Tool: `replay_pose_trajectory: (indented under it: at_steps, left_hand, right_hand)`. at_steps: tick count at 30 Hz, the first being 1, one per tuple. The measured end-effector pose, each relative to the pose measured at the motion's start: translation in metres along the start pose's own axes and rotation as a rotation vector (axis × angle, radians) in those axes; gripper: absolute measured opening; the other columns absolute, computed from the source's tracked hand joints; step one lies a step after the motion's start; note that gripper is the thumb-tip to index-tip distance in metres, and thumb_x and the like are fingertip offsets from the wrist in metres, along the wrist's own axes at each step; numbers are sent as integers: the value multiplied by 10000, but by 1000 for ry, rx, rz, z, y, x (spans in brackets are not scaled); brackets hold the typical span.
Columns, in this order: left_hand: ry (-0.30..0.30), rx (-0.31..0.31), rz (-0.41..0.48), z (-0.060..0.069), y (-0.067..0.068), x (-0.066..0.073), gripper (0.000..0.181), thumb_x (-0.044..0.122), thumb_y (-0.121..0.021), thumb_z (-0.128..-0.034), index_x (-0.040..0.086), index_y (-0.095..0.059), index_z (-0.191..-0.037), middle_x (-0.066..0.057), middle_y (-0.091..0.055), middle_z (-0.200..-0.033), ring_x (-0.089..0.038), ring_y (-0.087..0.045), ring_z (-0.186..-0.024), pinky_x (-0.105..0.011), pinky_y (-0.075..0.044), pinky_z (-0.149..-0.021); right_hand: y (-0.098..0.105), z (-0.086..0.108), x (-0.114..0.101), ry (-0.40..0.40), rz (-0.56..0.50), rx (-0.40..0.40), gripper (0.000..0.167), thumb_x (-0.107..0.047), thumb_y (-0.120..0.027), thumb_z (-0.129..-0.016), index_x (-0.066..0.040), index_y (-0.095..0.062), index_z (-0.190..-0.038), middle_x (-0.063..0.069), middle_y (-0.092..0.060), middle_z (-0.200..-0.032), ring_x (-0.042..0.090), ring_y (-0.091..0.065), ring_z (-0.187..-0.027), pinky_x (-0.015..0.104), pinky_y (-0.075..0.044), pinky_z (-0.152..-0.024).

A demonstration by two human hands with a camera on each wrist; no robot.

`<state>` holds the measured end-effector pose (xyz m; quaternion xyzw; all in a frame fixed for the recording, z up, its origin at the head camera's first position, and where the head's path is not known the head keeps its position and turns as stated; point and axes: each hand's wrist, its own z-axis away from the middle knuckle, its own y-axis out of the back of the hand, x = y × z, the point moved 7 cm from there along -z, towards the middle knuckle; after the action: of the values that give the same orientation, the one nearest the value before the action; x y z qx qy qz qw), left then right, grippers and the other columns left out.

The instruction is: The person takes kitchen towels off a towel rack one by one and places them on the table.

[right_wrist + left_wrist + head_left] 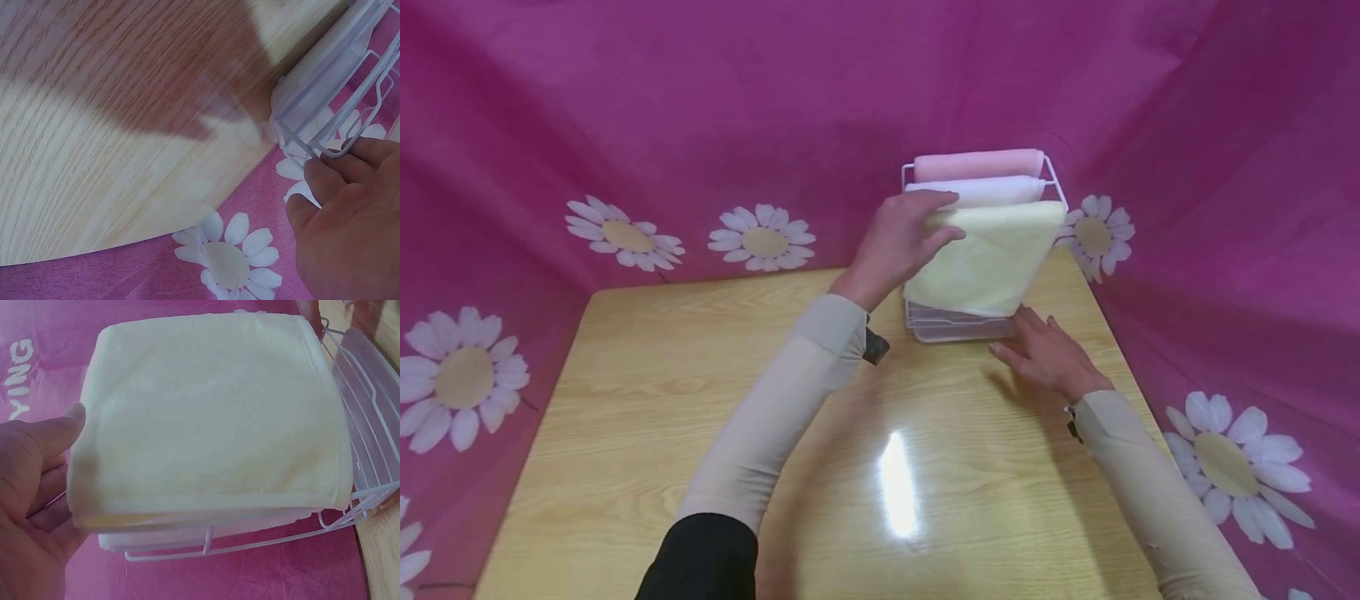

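Note:
A pale yellow towel (992, 250) hangs folded over the front of a white wire rack (1056, 179). At its upper left corner is my left hand (898, 242). The thumb touches the fold in the left wrist view, and the other fingers reach behind the towel (212, 419), partly hidden. My right hand (1048, 354) is low at the rack's front right corner. In the right wrist view its fingertips touch the wire of the rack (350, 125), with the thumb apart from it.
Behind the yellow towel hang a white towel (992, 192) and a pink towel (977, 164). A clear plastic tray (955, 333) lies under the rack on a wooden table (700, 400). Magenta cloth with daisies (765, 242) surrounds the table's back and sides.

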<state>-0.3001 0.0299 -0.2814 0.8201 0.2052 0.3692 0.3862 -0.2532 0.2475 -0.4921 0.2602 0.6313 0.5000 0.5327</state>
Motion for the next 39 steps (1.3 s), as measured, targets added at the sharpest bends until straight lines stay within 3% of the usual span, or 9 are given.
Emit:
replay_pose_trajectory:
  at_steps: [8, 19, 29, 33, 39]
  left_hand:
    - [-30, -48, -43, -14, -11, 6, 387, 250, -756, -920, 52, -704, -1250, -51, -704, -1223, -179, -632, -1166, -241, -441, -1013]
    - [-22, -43, 10, -15, -14, 6, 281, 206, -710, -956, 61, -735, -1195, -39, -730, -1151, -148, -658, -1093, -204, -452, -965]
    - [-28, 73, 93, -16, -9, 6, 210, 180, -742, -933, 38, -764, -1086, -46, -756, -1046, -145, -698, -996, -165, -459, -909]
    - [8, 117, 127, -19, -4, 6, 188, 187, -757, -920, 47, -767, -1047, -33, -763, -1007, -136, -708, -943, -182, -478, -852]
    - [4, 176, 103, -22, 7, 10, 189, 188, -775, -907, 52, -779, -1038, -23, -767, -991, -137, -708, -945, -213, -488, -836]
  right_hand:
    - [-2, 0, 1, -8, 6, -10, 845, -543, -495, -1009, -287, 21, -1626, 120, -118, -1670, 375, -269, -1466, 673, -105, -1149]
    - [-1, 1, 0, -16, 0, -6, 846, -548, -504, -1003, -278, -3, -1629, 112, -137, -1668, 370, -262, -1470, 659, -95, -1157]
    - [-1, 2, 0, -9, -2, 0, 855, -549, -506, -1005, -307, 34, -1622, 113, -135, -1668, 355, -196, -1496, 663, -97, -1154]
    - [0, 2, -1, -6, 11, -1, 859, -554, -490, -1010, -249, 24, -1627, 123, -128, -1665, 351, -153, -1507, 654, -108, -1157]
    - [0, 3, -1, -14, 23, -16, 875, -610, -436, -1007, -118, -58, -1625, 146, -123, -1661, 373, -159, -1501, 627, -108, -1170]
